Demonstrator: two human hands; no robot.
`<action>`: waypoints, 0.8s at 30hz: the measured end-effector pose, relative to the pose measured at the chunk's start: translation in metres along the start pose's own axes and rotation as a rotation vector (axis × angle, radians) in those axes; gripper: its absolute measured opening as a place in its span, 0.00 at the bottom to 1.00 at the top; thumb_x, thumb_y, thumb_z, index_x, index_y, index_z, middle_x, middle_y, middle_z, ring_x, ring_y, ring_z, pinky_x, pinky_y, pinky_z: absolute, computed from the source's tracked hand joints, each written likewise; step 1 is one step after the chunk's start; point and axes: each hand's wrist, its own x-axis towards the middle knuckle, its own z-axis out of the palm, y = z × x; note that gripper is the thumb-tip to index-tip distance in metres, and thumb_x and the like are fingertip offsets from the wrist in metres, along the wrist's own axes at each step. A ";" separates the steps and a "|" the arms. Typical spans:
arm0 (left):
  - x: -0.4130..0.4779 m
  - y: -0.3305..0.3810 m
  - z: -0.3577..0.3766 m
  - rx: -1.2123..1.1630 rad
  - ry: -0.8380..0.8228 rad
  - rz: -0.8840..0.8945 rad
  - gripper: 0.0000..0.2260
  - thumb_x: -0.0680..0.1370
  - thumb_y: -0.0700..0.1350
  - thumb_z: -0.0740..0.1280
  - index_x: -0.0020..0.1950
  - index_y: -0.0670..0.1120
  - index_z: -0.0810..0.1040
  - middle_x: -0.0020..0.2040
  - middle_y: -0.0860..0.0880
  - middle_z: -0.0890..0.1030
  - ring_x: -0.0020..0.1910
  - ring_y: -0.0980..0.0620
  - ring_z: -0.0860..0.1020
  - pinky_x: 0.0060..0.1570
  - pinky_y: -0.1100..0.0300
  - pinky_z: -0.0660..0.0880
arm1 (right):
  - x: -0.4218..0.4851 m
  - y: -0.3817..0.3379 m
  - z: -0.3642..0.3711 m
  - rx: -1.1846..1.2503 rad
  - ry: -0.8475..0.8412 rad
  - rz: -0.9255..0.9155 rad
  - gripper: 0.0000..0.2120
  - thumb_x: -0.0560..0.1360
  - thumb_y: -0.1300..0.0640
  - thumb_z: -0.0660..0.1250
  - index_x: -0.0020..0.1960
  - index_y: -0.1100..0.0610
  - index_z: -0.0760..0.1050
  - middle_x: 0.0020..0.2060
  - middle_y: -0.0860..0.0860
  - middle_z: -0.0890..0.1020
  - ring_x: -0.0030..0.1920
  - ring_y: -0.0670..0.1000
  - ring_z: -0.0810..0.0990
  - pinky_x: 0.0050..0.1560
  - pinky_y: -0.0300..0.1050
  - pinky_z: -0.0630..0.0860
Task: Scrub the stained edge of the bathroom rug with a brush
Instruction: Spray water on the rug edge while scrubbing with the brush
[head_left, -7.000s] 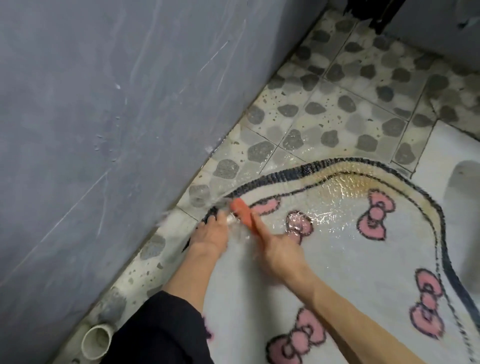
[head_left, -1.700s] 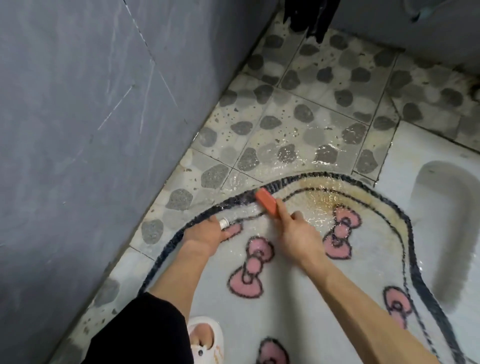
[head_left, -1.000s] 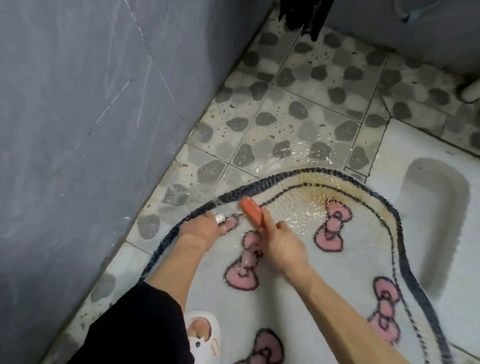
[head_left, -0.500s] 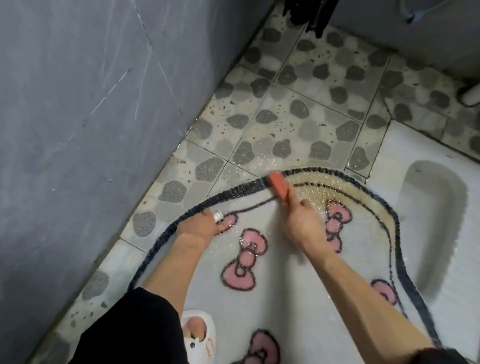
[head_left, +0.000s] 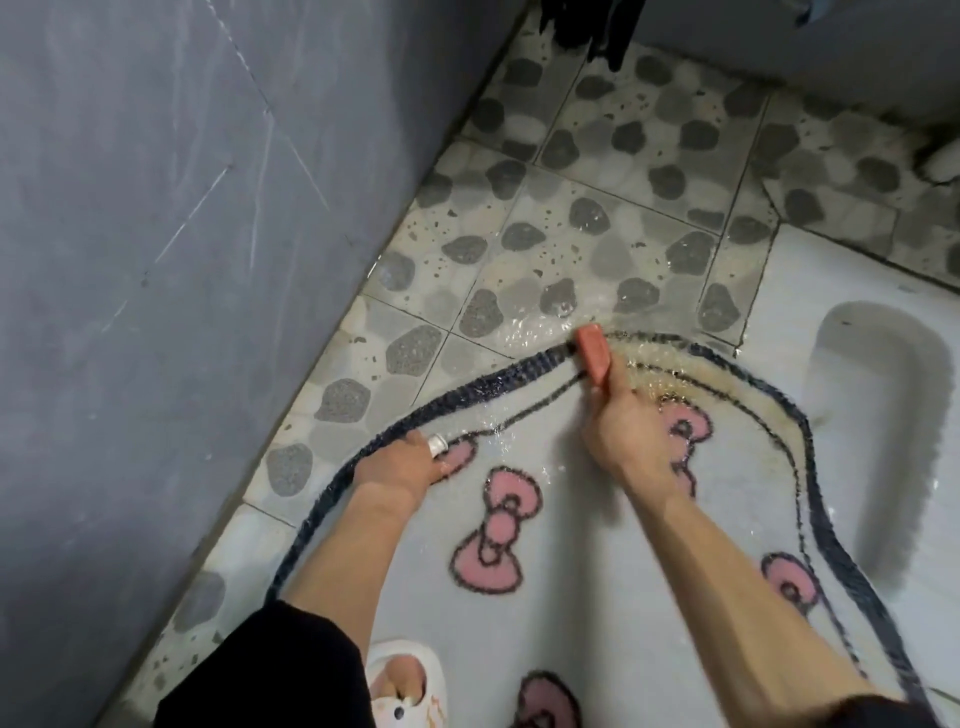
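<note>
Forearms (head_left: 343, 545) bare; silver ring (head_left: 437, 444) on left hand (head_left: 402, 465); black garment (head_left: 270, 670); white perforated slipper (head_left: 410, 686).

A grey wall (head_left: 156, 260) fills the left side, smooth and marked with thin pale scratches. It meets a second grey wall (head_left: 779, 36) at the far corner, so 2 walls show. The floor (head_left: 597, 171) between them is laid in square tiles printed with dark grey pebbles on a pale speckled ground, and it glistens wet near the middle. At the right a white squat toilet (head_left: 883, 415) is set into the floor. In the corner hangs something black (head_left: 587, 26). The light is soft and even.
</note>
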 end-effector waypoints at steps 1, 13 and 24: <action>0.000 0.001 -0.002 0.001 -0.002 0.002 0.27 0.84 0.60 0.55 0.71 0.38 0.64 0.61 0.40 0.79 0.58 0.42 0.79 0.47 0.57 0.71 | -0.020 -0.011 0.012 0.025 -0.036 -0.023 0.24 0.85 0.46 0.47 0.79 0.49 0.49 0.41 0.55 0.77 0.28 0.50 0.76 0.22 0.47 0.75; -0.009 0.008 -0.006 -0.031 -0.007 -0.063 0.35 0.80 0.70 0.50 0.67 0.40 0.66 0.62 0.40 0.79 0.59 0.42 0.79 0.54 0.53 0.74 | -0.049 -0.018 0.019 0.020 -0.082 -0.094 0.22 0.84 0.50 0.49 0.77 0.47 0.51 0.46 0.56 0.78 0.34 0.54 0.78 0.28 0.45 0.75; -0.003 0.007 0.001 -0.065 0.017 -0.074 0.34 0.79 0.72 0.52 0.62 0.42 0.69 0.60 0.41 0.80 0.59 0.41 0.79 0.54 0.53 0.74 | -0.051 -0.023 0.029 0.073 -0.048 -0.079 0.28 0.84 0.48 0.47 0.81 0.48 0.43 0.46 0.55 0.75 0.34 0.53 0.77 0.33 0.50 0.78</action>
